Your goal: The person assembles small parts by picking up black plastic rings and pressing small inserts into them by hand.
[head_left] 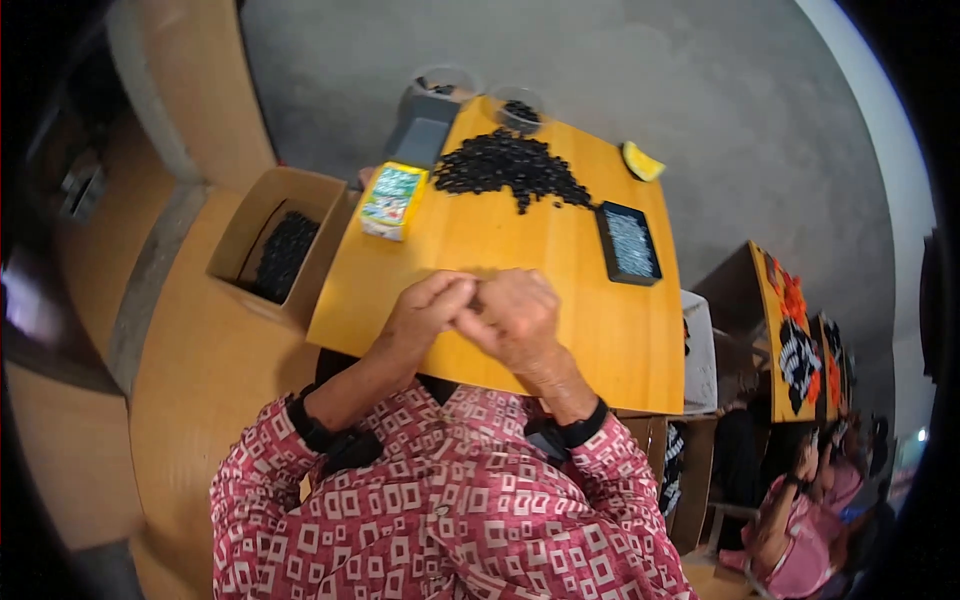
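Observation:
Both of my hands meet above the near part of the yellow table. My left hand is closed, its thumb and fingers pressed together against the right one. My right hand is curled shut, its back turned up. Whatever lies between the fingertips is hidden by the hands. Beyond them, a spread pile of small black parts covers the far part of the table. To the right stands a black tray holding many small silvery pieces.
A yellow-green packet stands left, near a grey bin and clear tubs. A yellow wedge-shaped piece lies far right. Left of the table is a cardboard box of black parts; right, a white bin. Other people sit lower right.

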The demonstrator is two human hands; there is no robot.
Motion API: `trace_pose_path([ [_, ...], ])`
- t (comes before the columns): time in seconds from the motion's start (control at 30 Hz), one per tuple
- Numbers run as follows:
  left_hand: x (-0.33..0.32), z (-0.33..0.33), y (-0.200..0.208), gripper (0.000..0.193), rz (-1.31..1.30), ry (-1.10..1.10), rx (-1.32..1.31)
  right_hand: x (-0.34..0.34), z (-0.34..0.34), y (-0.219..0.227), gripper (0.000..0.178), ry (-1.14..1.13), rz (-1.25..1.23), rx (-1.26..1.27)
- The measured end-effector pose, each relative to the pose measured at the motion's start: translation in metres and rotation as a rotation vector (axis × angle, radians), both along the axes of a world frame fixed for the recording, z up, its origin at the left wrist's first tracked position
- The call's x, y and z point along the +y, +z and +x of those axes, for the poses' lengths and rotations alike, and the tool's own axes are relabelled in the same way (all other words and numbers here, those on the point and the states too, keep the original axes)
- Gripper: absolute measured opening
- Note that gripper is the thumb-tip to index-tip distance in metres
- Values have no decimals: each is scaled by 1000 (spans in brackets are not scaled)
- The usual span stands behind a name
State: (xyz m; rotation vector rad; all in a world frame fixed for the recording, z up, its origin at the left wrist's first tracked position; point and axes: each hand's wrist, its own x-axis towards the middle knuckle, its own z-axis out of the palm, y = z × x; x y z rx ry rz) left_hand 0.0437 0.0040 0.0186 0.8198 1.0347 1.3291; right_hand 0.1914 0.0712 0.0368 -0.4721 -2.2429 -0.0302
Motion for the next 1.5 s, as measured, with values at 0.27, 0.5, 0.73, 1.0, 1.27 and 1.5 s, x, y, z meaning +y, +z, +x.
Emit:
trace_pose_path([
  [0.27,3,-26,-7,24,90,-63,534,0,-2,-1,30,-10,31,-169],
  [0.5,5,-25,-13,25,107,-77,284,0,-1,2,33,-35,-27,-203],
  [0.73,3,-24,-15,24,115,-109,282,0,1,4,32,-27,-9,-236],
  [1.0,7,-25,-23,31,140,-96,267,6,3,3,32,34,22,-180],
  [1.27,2,-28,-10,29,184,-131,362,9,8,-3,30,57,47,-150],
  [1.5,2,-26,-13,30,174,-114,355,4,8,-8,35,33,32,-146],
])
